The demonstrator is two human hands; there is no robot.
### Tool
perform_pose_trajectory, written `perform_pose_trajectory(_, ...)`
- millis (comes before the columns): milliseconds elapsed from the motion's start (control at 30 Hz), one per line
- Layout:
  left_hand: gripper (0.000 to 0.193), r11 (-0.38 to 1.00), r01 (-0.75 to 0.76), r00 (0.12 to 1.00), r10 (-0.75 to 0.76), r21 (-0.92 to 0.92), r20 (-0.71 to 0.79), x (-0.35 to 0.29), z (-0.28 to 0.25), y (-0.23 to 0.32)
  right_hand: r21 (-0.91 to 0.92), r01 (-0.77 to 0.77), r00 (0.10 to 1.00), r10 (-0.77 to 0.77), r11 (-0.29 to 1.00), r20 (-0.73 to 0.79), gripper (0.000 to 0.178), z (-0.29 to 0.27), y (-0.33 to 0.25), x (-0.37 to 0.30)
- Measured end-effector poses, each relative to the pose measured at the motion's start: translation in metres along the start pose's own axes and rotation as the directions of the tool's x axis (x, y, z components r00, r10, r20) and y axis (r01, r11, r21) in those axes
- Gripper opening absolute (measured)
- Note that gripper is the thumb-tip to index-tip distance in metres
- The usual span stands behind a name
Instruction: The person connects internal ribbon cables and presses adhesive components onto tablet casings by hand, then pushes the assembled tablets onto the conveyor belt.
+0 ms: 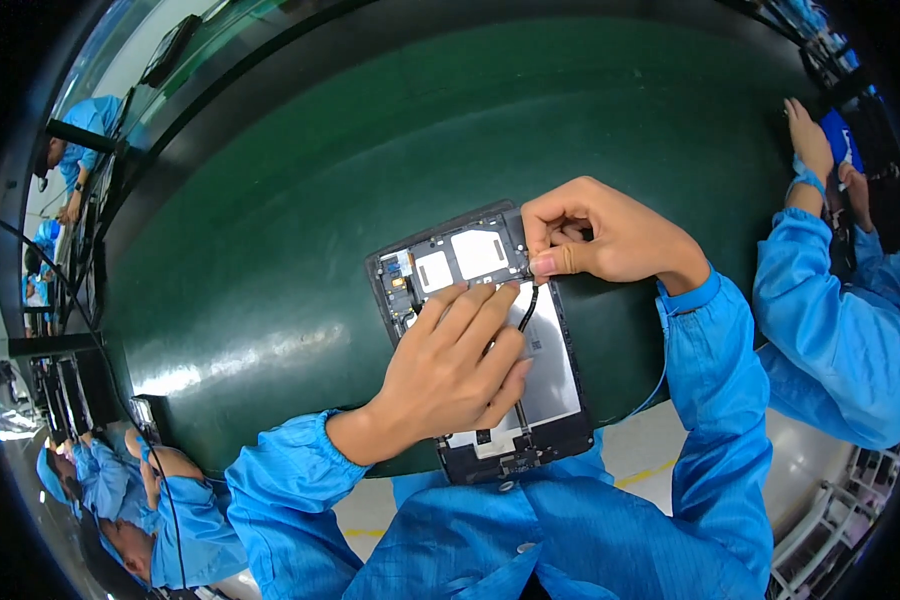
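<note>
An opened tablet [460,466] lies at a slant near the table's front edge, its inside facing up. It shows a silver plate [553,372], a black upper section with two white patches [480,254], and a small board at the lower end. A black ribbon cable [529,312] runs lengthwise across the plate. Over the tablet's middle rests my left hand [455,355], fingers stretched and slightly bent, covering part of the cable. At the upper right edge, my right hand [600,235] pinches the cable's upper end between thumb and forefinger; the tip itself is mostly hidden.
The green table [270,250] carries glossy reflections. A blue wrist band [697,297] with a thin cord hangs from my right wrist. Another person's arm [810,260] reaches in at the right, and co-workers in blue [185,520] sit at the left beside a black frame.
</note>
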State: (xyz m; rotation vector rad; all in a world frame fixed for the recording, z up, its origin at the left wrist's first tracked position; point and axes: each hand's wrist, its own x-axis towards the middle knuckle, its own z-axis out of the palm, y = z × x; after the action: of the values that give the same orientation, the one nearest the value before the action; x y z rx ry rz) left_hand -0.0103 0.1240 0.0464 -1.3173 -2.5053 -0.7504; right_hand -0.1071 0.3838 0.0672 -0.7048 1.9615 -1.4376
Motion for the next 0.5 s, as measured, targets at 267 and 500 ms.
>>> perform_pose_trajectory(267,0.027,1.0,-0.006,1.0,0.006,0.012,-0.004,0.0009,0.0003,0.0014,-0.021,0.035,0.999,-0.035,0.999,0.005,0.021,0.001,-0.0034,0.0006)
perform_pose_trajectory(500,0.032,0.999,-0.007,1.0,0.007,-0.043,-0.002,0.0039,0.0015,-0.0011,-0.026,0.066,0.998,-0.066,0.997,-0.01,0.021,-0.0001,0.0057,0.0003)
